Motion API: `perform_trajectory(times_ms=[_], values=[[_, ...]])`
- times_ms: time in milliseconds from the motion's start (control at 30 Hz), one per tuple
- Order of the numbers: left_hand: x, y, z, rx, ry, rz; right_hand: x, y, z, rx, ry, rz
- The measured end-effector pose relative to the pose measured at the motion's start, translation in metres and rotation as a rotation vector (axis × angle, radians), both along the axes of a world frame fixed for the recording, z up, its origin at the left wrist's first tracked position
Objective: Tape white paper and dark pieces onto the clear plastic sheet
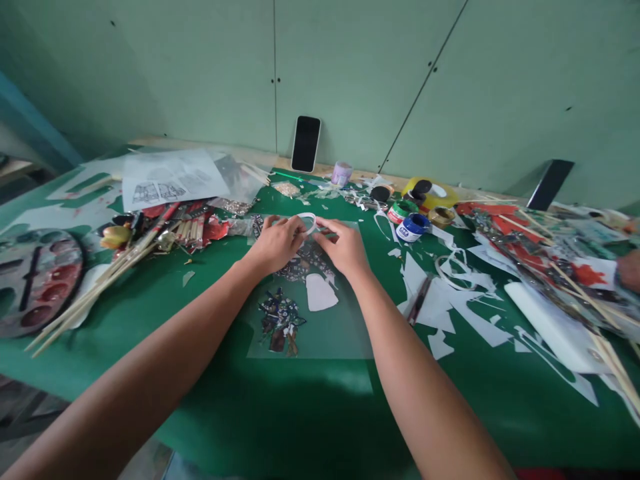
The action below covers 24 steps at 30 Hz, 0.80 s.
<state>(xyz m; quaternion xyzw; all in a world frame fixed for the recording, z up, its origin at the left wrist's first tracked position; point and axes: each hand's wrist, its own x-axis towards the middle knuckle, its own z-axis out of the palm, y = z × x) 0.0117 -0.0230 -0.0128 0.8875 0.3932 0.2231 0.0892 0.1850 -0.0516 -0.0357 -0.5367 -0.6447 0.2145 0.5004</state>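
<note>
A thin white ring-shaped strip (315,219) is held between my two hands, over a translucent sheet. My left hand (280,243) has its fingers closed at the strip's left side. On the other side my right hand (344,245) pinches its edge with bent fingers. Below them on the translucent sheet (345,333) lie a white rounded paper cutout (321,293) and a dark patterned cutout (280,320). More dark patterned pieces (300,265) lie partly hidden under my hands.
A paint palette (53,283) and long wooden sticks (105,287) are at left. Paint jars (411,228), white paper scraps (465,310) and a white case-like object (555,327) spread rightward. A phone (306,144) leans on the wall. Another person's hand (629,270) shows at the right edge.
</note>
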Motion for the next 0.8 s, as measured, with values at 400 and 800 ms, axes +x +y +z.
perform_trajectory(times_ms=[400, 800], values=[[0.0036, -0.0006, -0.0032, -0.128, -0.064, -0.067, -0.0062, -0.0108, 0.0078, 0.108, -0.058, -0.067], [-0.0009, 0.0023, -0.0034, -0.003, 0.097, -0.066, -0.0069, -0.0091, 0.0051, 0.031, -0.228, -0.048]])
